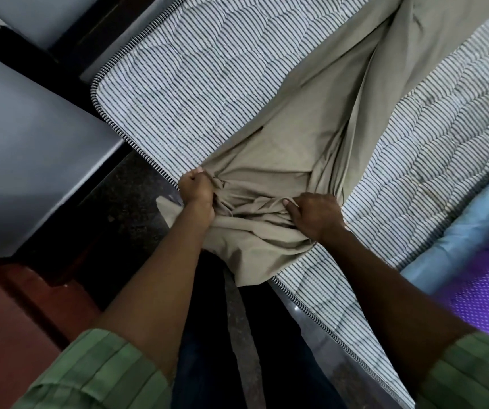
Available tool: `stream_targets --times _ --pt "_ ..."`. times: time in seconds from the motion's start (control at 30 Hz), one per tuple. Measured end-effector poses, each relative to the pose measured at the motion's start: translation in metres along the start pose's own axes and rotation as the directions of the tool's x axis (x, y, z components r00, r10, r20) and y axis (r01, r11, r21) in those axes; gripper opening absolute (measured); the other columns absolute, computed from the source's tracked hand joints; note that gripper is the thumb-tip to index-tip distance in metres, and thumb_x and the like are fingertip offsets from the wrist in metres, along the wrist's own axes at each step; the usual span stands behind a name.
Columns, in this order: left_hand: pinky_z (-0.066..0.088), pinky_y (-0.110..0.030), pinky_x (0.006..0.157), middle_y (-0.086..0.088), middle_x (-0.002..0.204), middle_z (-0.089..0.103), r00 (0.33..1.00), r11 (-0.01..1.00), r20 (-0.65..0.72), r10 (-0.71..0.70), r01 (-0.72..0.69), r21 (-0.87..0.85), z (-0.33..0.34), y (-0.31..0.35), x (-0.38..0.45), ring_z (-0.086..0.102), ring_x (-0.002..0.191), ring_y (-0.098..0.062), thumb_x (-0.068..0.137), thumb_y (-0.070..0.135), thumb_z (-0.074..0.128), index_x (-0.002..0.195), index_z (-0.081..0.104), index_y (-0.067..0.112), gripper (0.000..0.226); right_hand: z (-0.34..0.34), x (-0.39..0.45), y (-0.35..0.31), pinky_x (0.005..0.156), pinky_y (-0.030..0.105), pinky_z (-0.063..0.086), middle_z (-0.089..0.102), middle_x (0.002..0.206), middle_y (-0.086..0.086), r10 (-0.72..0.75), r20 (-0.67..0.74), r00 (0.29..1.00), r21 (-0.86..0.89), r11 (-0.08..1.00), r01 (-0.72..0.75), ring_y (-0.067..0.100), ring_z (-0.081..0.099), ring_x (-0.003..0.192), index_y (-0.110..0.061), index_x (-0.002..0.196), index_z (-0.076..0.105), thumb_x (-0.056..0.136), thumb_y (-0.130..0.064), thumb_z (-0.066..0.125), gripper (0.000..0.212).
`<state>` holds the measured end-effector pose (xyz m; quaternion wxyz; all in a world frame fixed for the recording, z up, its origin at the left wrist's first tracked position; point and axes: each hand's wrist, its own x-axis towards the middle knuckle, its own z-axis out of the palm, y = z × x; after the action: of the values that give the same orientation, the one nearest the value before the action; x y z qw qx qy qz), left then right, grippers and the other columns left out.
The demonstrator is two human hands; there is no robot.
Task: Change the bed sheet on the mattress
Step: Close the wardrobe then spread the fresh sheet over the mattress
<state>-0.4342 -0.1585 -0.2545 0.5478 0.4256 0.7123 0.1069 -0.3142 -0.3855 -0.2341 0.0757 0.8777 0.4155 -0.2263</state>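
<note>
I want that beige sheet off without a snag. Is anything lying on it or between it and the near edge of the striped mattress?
Nothing visible does. The left hand and right hand both grip the bunched beige cotton sheet, which trails loose across the bare striped quilted mattress.

Both arms reach forward, bare below rolled green sleeves. The left hand is fisted, gripping bunched cloth; the right hand clutches gathered folds, fingers curled under.
</note>
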Motion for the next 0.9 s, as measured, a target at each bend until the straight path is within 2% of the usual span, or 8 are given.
stream_targets --times 0.33,0.43,0.5,0.57,0.63,0.73,0.83,0.9 --pt "0.045 -0.034 0.078 -0.002 0.091 0.060 0.976 0.945 0.042 0.213 -0.217 0.244 0.001 -0.014 -0.006 0.063 0.097 -0.030 0.106 0.032 0.046 0.104 0.060 0.009 0.026 0.000 -0.006 0.002 0.093 0.042 0.041 0.075 0.101 0.004 -0.027 0.011 1.000 0.054 0.998 0.027 0.029 0.068 0.102 -0.027 0.109 0.073 0.084 -0.082 0.021 0.080" --pt "0.050 -0.035 0.069 -0.002 0.100 0.063 0.777 0.706 0.341 0.529 -0.626 0.331 -0.007 -0.025 -0.020 0.064 0.086 -0.027 0.102 0.040 0.050 0.122 0.047 0.024 0.026 -0.002 -0.005 0.005 0.094 0.042 0.042 0.076 0.097 0.004 -0.026 -0.009 1.000 0.160 0.987 0.027 0.028 0.069 0.099 -0.028 0.109 0.074 0.087 -0.079 0.037 0.067" --pt "0.054 -0.035 0.072 -0.003 0.124 0.058 0.579 0.466 0.582 0.571 -0.812 0.351 -0.007 -0.037 -0.022 0.064 0.096 -0.025 0.099 0.033 0.051 0.139 0.043 0.036 0.041 -0.002 -0.007 0.006 0.089 0.043 0.045 0.076 0.092 0.002 -0.036 -0.097 0.995 0.263 0.963 0.060 0.029 0.070 0.094 -0.026 0.106 0.074 0.092 -0.062 0.048 0.046" --pt "0.057 -0.038 0.079 -0.001 0.134 0.050 0.480 0.303 0.707 0.520 -0.877 0.373 -0.004 -0.044 -0.030 0.062 0.104 -0.025 0.093 0.030 0.047 0.140 0.053 0.040 0.047 -0.005 -0.010 0.002 0.085 0.046 0.049 0.077 0.096 0.001 -0.013 -0.212 0.977 0.379 0.920 0.094 0.030 0.071 0.094 -0.025 0.110 0.074 0.092 -0.045 0.045 0.039" --pt "0.054 -0.037 0.089 0.001 0.134 0.054 0.509 0.342 0.737 0.445 -0.857 0.386 -0.001 -0.045 -0.041 0.060 0.113 -0.023 0.089 0.037 0.045 0.132 0.064 0.037 0.047 -0.015 -0.011 -0.006 0.085 0.048 0.052 0.077 0.099 0.004 0.064 -0.315 0.947 0.493 0.864 0.106 0.032 0.070 0.093 -0.022 0.114 0.072 0.091 -0.033 0.046 0.037" --pt "0.048 -0.033 0.097 -0.009 0.128 0.067 0.621 0.554 0.763 0.180 -0.705 0.443 0.003 -0.040 -0.065 0.061 0.120 -0.024 0.100 0.034 0.047 0.125 0.069 0.017 0.038 -0.036 -0.008 -0.026 0.077 0.046 0.054 0.075 0.092 0.004 0.136 -0.399 0.907 0.605 0.782 0.149 0.030 0.069 0.086 -0.020 0.109 0.070 0.096 -0.027 0.047 0.027" --pt "0.056 -0.019 0.078 -0.003 0.092 0.068 0.610 0.908 0.774 -0.170 -0.209 0.364 0.005 -0.035 -0.108 0.072 0.089 -0.007 0.111 0.023 0.033 0.096 0.064 0.012 0.036 -0.056 -0.007 -0.054 0.066 0.042 0.052 0.072 0.085 -0.001 0.072 -0.449 0.891 0.595 0.768 0.237 0.022 0.067 0.076 -0.023 0.103 0.072 0.100 -0.028 0.050 0.023" --pt "0.052 -0.011 0.062 0.001 0.075 0.067 0.672 0.987 0.722 -0.163 0.120 0.110 0.002 -0.038 -0.124 0.064 0.078 -0.010 0.114 0.019 0.026 0.087 0.058 0.014 0.042 -0.067 -0.007 -0.069 0.063 0.035 0.050 0.074 0.085 -0.002 0.029 -0.453 0.891 0.568 0.780 0.263 0.019 0.067 0.075 -0.022 0.103 0.074 0.097 -0.028 0.052 0.024"
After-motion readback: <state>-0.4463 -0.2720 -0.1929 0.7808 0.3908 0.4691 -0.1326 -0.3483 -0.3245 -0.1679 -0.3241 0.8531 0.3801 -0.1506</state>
